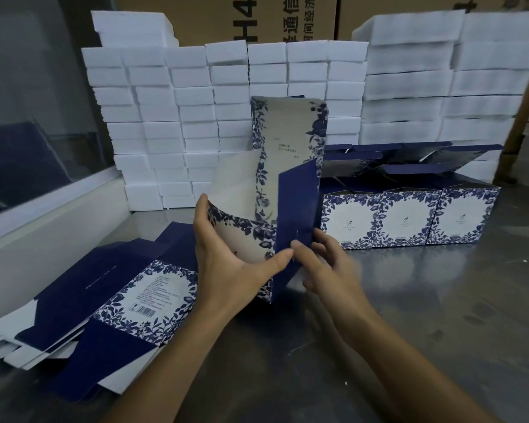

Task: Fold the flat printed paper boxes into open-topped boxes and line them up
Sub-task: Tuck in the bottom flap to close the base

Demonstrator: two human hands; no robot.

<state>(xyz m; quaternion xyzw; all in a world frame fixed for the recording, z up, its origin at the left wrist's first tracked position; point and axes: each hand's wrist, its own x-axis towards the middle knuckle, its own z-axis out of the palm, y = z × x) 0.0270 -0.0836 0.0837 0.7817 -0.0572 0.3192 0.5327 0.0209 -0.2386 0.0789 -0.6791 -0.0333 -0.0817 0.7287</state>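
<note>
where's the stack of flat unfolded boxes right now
In the head view the stack of flat boxes lies on the metal table at lower left, just left of the left hand and in front of the white foam blocks.

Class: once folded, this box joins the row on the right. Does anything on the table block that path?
Nothing visible does. The half-folded blue-and-white printed box stands directly left of the row of folded boxes; only bare steel tabletop lies before them.

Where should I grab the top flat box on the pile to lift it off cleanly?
Take the top flat box by its navy flap on the near right edge, coming from the right. That edge overhangs the pile onto the steel table, so fingers can probably slip underneath.
</note>
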